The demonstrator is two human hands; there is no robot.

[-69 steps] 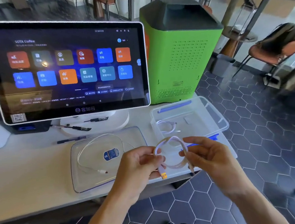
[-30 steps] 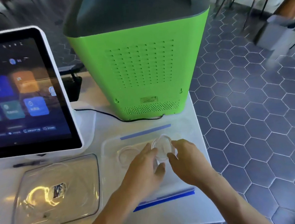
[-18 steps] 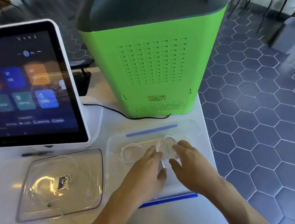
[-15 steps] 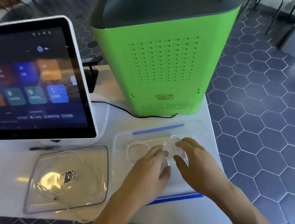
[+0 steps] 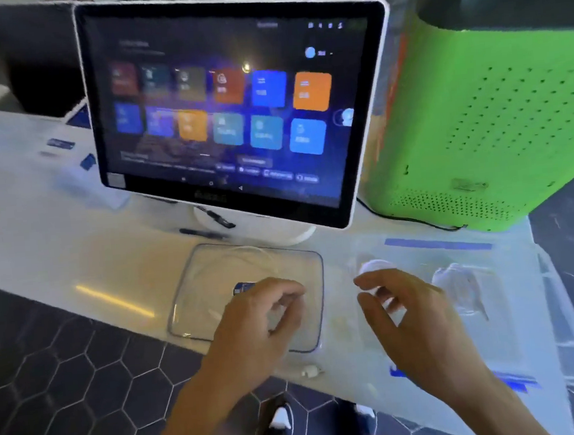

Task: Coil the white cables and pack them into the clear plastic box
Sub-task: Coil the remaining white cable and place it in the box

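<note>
Hands over lid and clear plastic box at the counter's near edge.
Left hand [image 5: 256,326], fingers loosely curled and holding nothing, hovers above the lid [image 5: 199,293]; right hand [image 5: 414,324], likewise empty, hangs over the clear plastic box [image 5: 560,302], where two coiled white cables [image 5: 462,282] lie; a loose white cable [image 5: 268,256] rests on the lid.

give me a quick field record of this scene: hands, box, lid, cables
left hand: loosely curled over the lid, holding nothing
right hand: loosely curled, empty, at the box's near left
box: clear, open, two coiled cables inside
lid: flat on the table, left of the box
loose cable: uncoiled on the lid, plug at the table edge
</note>
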